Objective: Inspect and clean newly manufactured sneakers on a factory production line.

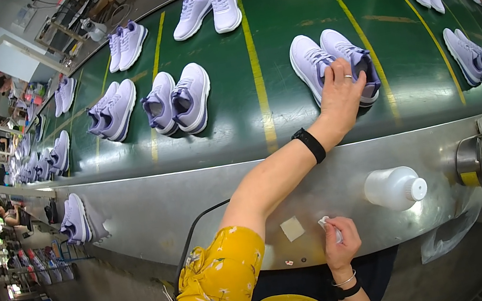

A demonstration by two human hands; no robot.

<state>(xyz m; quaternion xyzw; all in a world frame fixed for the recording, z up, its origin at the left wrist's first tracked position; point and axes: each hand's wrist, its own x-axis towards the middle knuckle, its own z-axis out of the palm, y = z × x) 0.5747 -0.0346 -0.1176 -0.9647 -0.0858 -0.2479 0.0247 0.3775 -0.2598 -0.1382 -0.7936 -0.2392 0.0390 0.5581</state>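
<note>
My left hand (339, 93) reaches across to a pair of pale lilac sneakers (309, 60) on the green conveyor belt (293, 115). Its fingers are closed at their collars, gripping the pair where the two shoes meet; the hand hides part of the openings. Close to my body, my right hand (342, 243) is closed on a small white cloth (337, 235), most of it inside the fingers. A beige square pad (292, 229) lies on the metal ledge (221, 183) to the left of that hand.
A white plastic bottle (390, 190) lies on the ledge to the right, with a metal canister (479, 160) beyond it. More pairs of lilac sneakers (192, 98) stand along the belt. One pair (75, 219) sits at the ledge's left end. A black cable (196, 223) runs beside my left arm.
</note>
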